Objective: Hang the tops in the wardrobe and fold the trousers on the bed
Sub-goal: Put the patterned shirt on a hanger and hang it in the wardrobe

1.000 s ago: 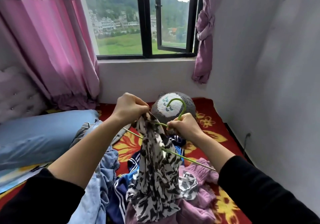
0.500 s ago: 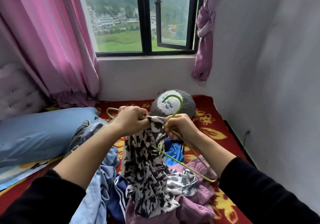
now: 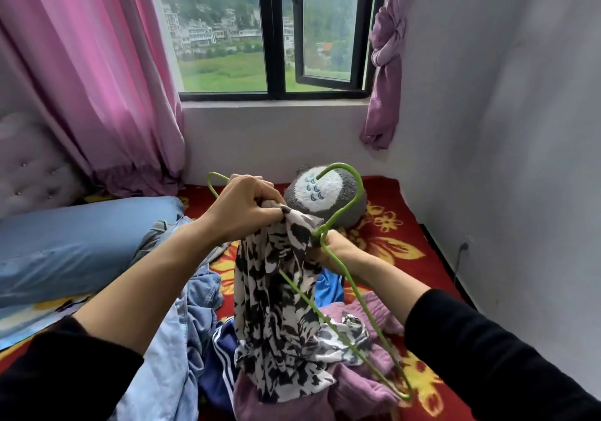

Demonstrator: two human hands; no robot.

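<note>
- Head view: holding a top (image 3: 276,306) up over the bed (image 3: 400,248), with its lower half trailing onto a heap of clothes.
- Clamping the fingers of the left hand (image 3: 247,205) round the bunched upper edge of the top, with a green loop of wire poking out just behind that hand.
- Gripping the hanger (image 3: 361,189) in the right hand (image 3: 338,251), fingers curled round the wire just below the hook. Cannot tell whether cloth is pinched there too.
- Apparently feeding the hanger into the top. Not seated yet, judging by the long arm of wire running down in front of the cloth to the lower right.
- Judged thin, limp and light, and probably slippery on smooth wire, so liable to slide off a sloping shoulder.
- Best taken at the neckline or shoulder seams, never mid-body.
- Hanger judged light and springy. Best held at the neck under the hook, to steer both arms at once.
- Underneath and beside: jeans (image 3: 175,339) and a purple garment (image 3: 364,385). Denim judged heavier and stiffer, best gripped at the waistband for folding.
- Beyond the hands a plush toy (image 3: 325,192), at left a pillow (image 3: 74,241).
- No wardrobe in sight.
</note>
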